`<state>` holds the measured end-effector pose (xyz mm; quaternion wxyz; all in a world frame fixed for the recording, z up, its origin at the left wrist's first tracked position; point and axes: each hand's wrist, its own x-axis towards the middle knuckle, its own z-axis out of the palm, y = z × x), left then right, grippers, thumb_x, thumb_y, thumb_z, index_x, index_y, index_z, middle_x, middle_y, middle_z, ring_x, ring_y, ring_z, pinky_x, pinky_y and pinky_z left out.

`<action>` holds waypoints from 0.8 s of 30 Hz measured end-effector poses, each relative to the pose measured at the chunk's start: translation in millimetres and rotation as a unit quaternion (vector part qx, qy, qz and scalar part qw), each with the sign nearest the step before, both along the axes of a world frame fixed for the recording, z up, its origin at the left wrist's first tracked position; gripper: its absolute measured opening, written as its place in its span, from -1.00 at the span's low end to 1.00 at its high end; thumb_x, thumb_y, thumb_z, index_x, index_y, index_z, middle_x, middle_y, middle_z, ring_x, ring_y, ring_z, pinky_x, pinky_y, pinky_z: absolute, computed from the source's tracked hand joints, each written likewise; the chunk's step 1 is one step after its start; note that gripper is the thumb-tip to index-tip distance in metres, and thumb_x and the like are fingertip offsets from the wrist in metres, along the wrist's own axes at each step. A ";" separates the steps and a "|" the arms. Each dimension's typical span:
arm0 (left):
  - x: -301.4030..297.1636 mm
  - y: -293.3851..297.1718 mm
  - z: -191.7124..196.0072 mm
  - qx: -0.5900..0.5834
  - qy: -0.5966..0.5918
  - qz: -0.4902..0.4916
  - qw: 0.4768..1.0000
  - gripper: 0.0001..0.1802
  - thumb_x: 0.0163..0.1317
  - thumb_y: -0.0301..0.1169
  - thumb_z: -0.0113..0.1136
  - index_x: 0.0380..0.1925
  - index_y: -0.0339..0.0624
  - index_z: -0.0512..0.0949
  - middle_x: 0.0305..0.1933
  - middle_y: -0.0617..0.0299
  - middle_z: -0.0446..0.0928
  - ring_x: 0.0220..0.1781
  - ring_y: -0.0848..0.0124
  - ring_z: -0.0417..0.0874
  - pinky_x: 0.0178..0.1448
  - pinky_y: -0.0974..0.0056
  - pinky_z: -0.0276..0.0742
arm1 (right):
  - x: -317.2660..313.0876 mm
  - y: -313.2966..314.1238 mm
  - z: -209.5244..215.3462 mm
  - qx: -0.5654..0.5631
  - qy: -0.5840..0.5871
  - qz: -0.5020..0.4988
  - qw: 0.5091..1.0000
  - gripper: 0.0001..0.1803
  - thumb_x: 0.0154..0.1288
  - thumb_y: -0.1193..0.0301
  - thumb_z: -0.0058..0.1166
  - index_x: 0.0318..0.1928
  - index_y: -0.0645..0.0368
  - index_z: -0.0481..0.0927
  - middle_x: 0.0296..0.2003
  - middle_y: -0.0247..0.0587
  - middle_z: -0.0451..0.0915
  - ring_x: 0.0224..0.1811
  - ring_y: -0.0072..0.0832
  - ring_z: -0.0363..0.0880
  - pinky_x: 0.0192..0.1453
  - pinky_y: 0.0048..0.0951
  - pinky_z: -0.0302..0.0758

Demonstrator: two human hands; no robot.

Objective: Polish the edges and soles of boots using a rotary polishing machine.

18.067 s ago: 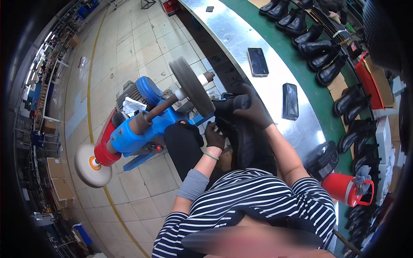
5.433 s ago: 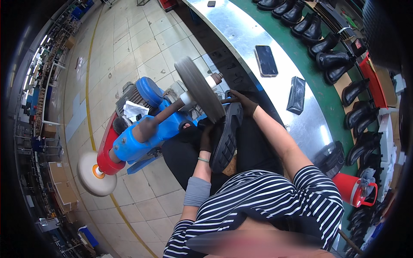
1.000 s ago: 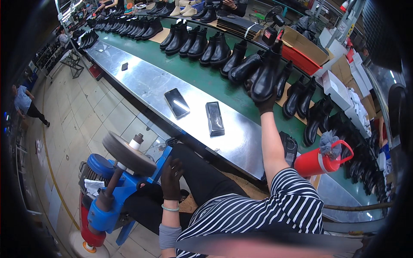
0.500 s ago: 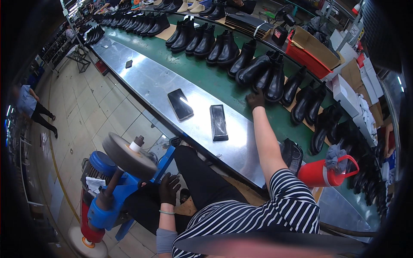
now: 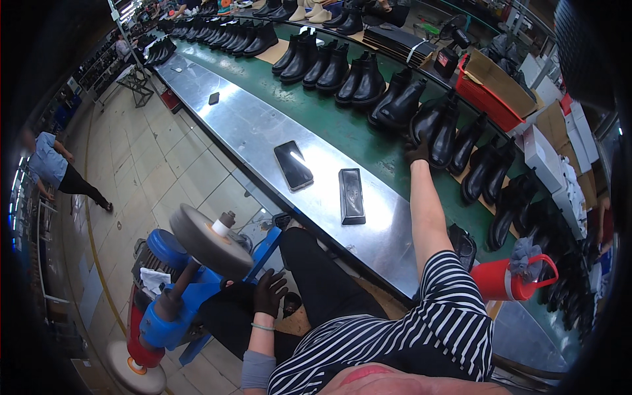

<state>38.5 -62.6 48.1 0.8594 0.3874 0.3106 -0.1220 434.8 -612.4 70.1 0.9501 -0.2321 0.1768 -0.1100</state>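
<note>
My right hand (image 5: 417, 151), in a dark glove, reaches across the bench to a row of black ankle boots. Its fingers close on the toe of one shiny black boot (image 5: 429, 120), which leans slightly; part of the grip is hidden. Another black boot (image 5: 446, 141) stands close on its right, and a pair of black boots (image 5: 399, 106) is on its left. Low and near my lap, my left hand (image 5: 268, 293), also gloved, holds nothing and has its fingers apart. Beside it is a polishing machine with a round buffing wheel (image 5: 207, 240).
A phone (image 5: 293, 164) and a black rectangular block (image 5: 352, 196) lie on the metal strip of the bench (image 5: 263, 125). At right stands a red jug (image 5: 497, 280). Behind the boots are a red crate (image 5: 487, 99) and white boxes (image 5: 543, 158). A person (image 5: 56, 164) walks at far left.
My right hand has moved a little right and farther away onto the toe of a boot. The boots beside it have shifted apart. My left hand stays low; the whole view has shifted slightly.
</note>
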 end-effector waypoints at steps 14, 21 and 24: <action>-8.1 14.9 10.0 0.025 -0.019 -0.005 0.999 -0.48 0.32 -0.18 0.03 0.19 -0.21 0.33 0.00 0.05 0.52 0.02 0.22 0.56 -0.01 0.21 0.49 | -104.1 82.9 115.4 -0.106 -0.408 0.247 0.873 -0.33 0.19 0.17 0.10 0.23 0.31 0.32 0.11 0.00 0.46 -0.10 -0.24 0.54 -0.15 -0.39 0.54; 11.3 20.5 44.0 0.148 -0.275 -0.143 0.939 -0.59 0.42 -0.26 -0.18 0.15 -0.19 0.41 0.17 0.07 0.45 0.27 0.23 0.41 0.30 0.13 0.28 | -149.1 188.8 26.2 -0.228 -0.220 0.468 0.825 -0.54 0.12 0.45 0.17 0.08 0.24 0.50 0.06 -0.14 0.52 0.09 -0.28 0.50 0.14 -0.28 0.49; 9.1 31.6 0.9 0.219 -0.313 -0.184 0.905 -0.55 0.42 -0.22 -0.18 0.19 -0.19 0.39 0.24 0.09 0.39 0.39 0.27 0.26 0.36 0.10 0.21 | -206.3 351.7 44.7 -0.429 -0.177 0.596 0.655 -0.53 0.02 0.22 0.28 -0.09 0.26 0.60 -0.30 -0.14 0.63 -0.25 -0.39 0.61 -0.10 -0.43 0.51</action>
